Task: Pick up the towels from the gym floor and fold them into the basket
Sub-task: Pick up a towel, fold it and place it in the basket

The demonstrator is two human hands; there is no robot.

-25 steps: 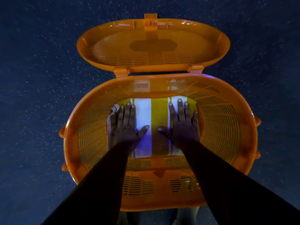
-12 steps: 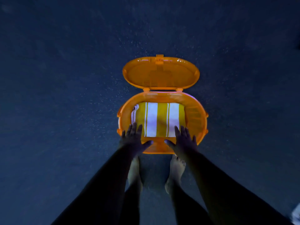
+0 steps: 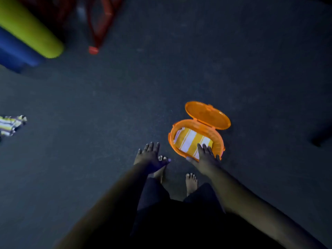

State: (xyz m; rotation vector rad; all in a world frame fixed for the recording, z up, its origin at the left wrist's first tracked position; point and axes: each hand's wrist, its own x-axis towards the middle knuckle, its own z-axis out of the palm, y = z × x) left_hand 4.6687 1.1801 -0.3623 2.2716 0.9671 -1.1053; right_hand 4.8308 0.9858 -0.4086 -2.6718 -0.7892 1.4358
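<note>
Towels: one in basket (image 3: 218, 144) (folded (image 3: 190, 141)), one on floor (image 3: 10, 124); both hands' grip loose, empty.

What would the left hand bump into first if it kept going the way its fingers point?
Probably nothing close: the left hand points up the frame over bare dark floor. Depth is unclear from this one view.

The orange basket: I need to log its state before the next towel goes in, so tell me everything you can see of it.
The orange basket is an oval tub of what looks like slotted plastic, standing on the dark floor. Its hinged lid is swung fully open behind it. Inside lies a folded yellow-and-white striped towel. The right hand, fingers straight, overlaps the near rim; whether it touches is unclear.
</note>
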